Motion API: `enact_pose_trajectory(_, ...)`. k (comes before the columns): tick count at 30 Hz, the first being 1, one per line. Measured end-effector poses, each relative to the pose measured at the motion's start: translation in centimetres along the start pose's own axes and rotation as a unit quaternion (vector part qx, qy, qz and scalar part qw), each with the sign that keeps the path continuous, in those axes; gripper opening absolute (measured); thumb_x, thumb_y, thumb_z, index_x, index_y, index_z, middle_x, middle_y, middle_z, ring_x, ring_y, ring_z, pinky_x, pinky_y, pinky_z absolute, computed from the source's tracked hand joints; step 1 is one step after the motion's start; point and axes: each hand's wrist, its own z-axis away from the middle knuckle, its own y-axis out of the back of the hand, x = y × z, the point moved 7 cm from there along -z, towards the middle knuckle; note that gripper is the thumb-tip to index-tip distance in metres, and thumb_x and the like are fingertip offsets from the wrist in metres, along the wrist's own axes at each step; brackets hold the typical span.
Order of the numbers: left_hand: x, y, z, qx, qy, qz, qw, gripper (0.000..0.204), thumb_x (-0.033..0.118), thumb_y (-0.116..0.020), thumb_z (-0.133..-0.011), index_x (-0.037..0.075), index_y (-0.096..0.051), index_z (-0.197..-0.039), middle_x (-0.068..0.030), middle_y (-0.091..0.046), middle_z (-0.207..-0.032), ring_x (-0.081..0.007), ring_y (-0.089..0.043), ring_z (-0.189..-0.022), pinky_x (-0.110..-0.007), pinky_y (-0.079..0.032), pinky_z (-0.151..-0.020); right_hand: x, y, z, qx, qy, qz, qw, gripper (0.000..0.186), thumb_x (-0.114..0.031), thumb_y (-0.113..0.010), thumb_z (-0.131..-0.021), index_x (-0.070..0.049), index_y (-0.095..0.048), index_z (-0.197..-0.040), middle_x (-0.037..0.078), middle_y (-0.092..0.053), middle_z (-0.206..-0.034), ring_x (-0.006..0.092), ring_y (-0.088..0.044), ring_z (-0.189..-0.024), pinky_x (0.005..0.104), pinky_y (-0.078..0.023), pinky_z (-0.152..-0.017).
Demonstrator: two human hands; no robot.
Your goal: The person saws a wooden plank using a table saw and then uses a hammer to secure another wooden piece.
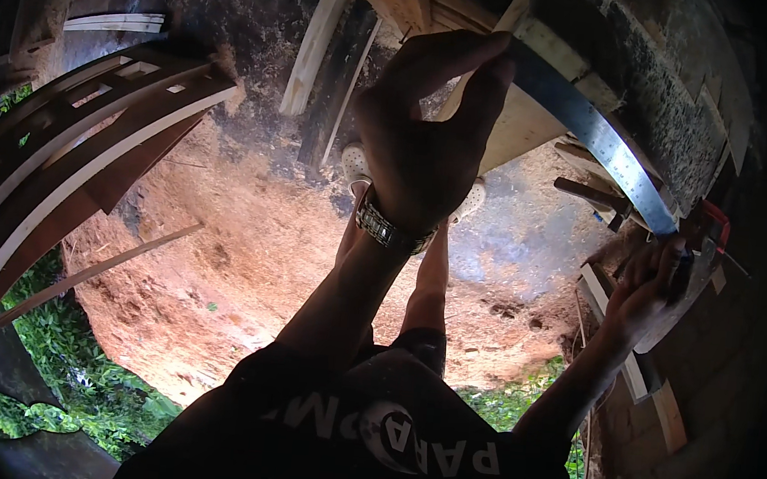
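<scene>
A long, thin, shiny metal strip [598, 135] runs in a curve from the upper middle to the right, along wooden pieces. My left hand [429, 134], wearing a metal-band watch, is raised, with thumb and forefinger pinched together on the strip's near-left end. At its right end my right hand [644, 285] is closed, fingers curled against the strip. Shadow hides whether those fingers also hold something else. A red-edged tool or clamp [716, 223] shows just beyond the right hand. Beneath the strip is a pale wooden board [526, 124].
A tool with a wooden handle [588, 195] lies below the strip. At left stands a large slotted wooden frame [91, 145], with a thin stick [98, 271] leaning near it. Sawdust [244, 273] covers the ground. Wood offcuts [669, 415] lean at right.
</scene>
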Motion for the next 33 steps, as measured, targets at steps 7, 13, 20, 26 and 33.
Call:
enact_pose_trajectory(7,-0.1,0.0,0.4,0.007,0.013,0.005,1.000,0.023,-0.003,-0.070,-0.082,-0.001,-0.069,-0.104,-0.0077,-0.070,-0.094,-0.0102,-0.063,-0.086,-0.023,-0.050,-0.075,-0.3,0.0,0.0,-0.003,0.024,0.024,0.999,0.033,-0.023,-0.057,-0.096,-0.014,-0.041,-0.069,-0.008,-0.026,-0.052,0.0008,-0.018,-0.041,0.0224,-0.012,-0.036)
enact_pose_trajectory(13,-0.2,0.0,0.6,0.019,0.063,0.042,0.997,0.022,-0.003,-0.070,-0.081,-0.001,-0.069,-0.102,-0.0087,-0.070,-0.093,-0.0111,-0.064,-0.086,-0.023,-0.050,-0.074,-1.0,0.0,-0.1,0.000,0.033,0.051,0.998,0.038,-0.024,-0.055,-0.097,-0.015,-0.037,-0.065,-0.007,-0.025,-0.052,0.0012,-0.018,-0.041,0.0224,-0.011,-0.036)
enact_pose_trajectory(20,-0.2,0.2,0.6,0.022,0.038,0.039,0.998,0.021,-0.003,-0.071,-0.080,-0.001,-0.070,-0.101,-0.0099,-0.071,-0.095,-0.0145,-0.067,-0.087,-0.025,-0.052,-0.074,-0.8,-0.3,-0.2,-0.019,0.015,0.048,0.999,0.043,-0.024,-0.050,-0.099,-0.016,-0.031,-0.061,-0.006,-0.023,-0.051,0.0024,-0.014,-0.042,0.0226,-0.010,-0.037)
enact_pose_trajectory(26,0.0,0.0,0.4,0.037,0.038,0.035,0.998,0.015,0.003,-0.072,-0.079,0.003,-0.071,-0.094,-0.0096,-0.071,-0.092,-0.0177,-0.069,-0.086,-0.029,-0.054,-0.077,-1.1,-0.4,0.1,-0.013,0.020,0.045,0.999,0.043,-0.023,-0.049,-0.100,-0.016,-0.031,-0.061,-0.006,-0.022,-0.051,0.0025,-0.014,-0.042,0.0229,-0.010,-0.037)
enact_pose_trajectory(33,-0.1,0.1,0.5,0.036,0.056,0.029,0.997,0.019,0.002,-0.072,-0.078,0.003,-0.072,-0.097,-0.0110,-0.071,-0.093,-0.0191,-0.068,-0.087,-0.029,-0.053,-0.078,-1.0,-0.2,-0.3,-0.028,0.020,0.019,0.999,0.042,-0.021,-0.053,-0.098,-0.016,-0.034,-0.062,-0.007,-0.022,-0.051,0.0021,-0.015,-0.042,0.0234,-0.009,-0.037)
